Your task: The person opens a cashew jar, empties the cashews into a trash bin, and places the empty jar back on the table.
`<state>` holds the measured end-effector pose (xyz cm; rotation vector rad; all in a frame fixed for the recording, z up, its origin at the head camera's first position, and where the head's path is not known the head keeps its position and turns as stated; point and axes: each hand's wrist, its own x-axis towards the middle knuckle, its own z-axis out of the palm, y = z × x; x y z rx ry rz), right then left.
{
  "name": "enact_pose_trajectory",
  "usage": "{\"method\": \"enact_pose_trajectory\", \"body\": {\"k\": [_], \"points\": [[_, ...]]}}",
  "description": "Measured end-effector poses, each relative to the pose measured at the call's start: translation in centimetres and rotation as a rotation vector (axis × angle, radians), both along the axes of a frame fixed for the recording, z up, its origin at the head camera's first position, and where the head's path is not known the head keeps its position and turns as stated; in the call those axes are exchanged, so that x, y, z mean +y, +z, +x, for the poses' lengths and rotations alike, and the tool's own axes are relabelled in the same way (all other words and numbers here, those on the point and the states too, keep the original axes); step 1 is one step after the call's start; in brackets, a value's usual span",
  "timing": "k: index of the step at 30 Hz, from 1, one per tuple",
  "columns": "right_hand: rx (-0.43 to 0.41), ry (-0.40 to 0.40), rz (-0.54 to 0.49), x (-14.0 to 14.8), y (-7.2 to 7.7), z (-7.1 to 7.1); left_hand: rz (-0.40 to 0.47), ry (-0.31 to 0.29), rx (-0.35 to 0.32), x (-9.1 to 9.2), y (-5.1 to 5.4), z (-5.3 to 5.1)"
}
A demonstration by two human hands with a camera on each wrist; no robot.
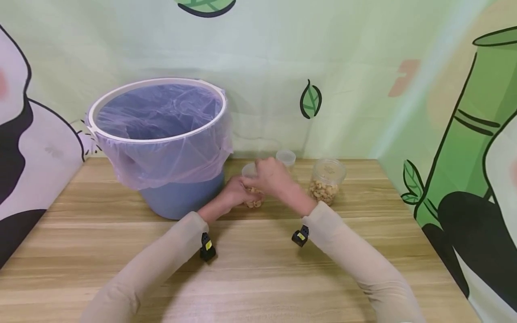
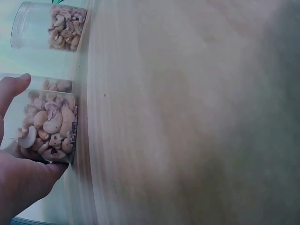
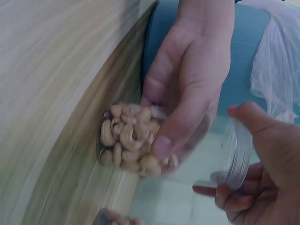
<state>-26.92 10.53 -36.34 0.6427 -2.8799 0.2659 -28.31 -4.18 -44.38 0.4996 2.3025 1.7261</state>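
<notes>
Right wrist view: cashew jar (image 3: 136,140), mid-frame, was gripped round its body by left hand (image 3: 187,84); rim (image 3: 240,152), right of frame, was pinched by right hand (image 3: 276,173). Opening or closing seemed in hand, direction couldn't be told; steady body grip plus rim twist judged needed next.

From the near side, the head view looks down across the table (image 1: 250,278); both close, sideways wrist views share the held jar (image 3: 129,138).
</notes>
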Motion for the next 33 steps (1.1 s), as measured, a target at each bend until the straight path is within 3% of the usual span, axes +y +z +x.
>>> {"method": "enact_pose_trajectory", "body": {"k": [8, 17, 19, 23, 28, 33], "points": [[0.06, 0.205, -0.074, 1.2, -0.1, -1.6, -0.029, 0.029, -0.025, 0.1, 0.4, -0.5], [0.144, 0.346, -0.11, 1.8, -0.7, -3.0, -0.058, 0.024, -0.044, -0.1, 0.4, -1.3], [0.153, 0.383, -0.133, 1.9, -1.0, -3.3, -0.034, 0.004, -0.057, -0.2, 0.2, -1.5], [0.158, 0.479, -0.16, 2.4, -1.4, -3.8, 0.037, -0.093, -0.109, -0.5, -0.3, -1.8], [0.098, 0.543, -0.15, 3.1, -1.5, -3.7, 0.069, -0.209, -0.139, -0.6, -0.7, -1.8], [0.029, 0.519, -0.155, 3.4, -1.4, -3.2, 0.067, -0.191, -0.101, -0.4, -0.9, -1.4]]}}
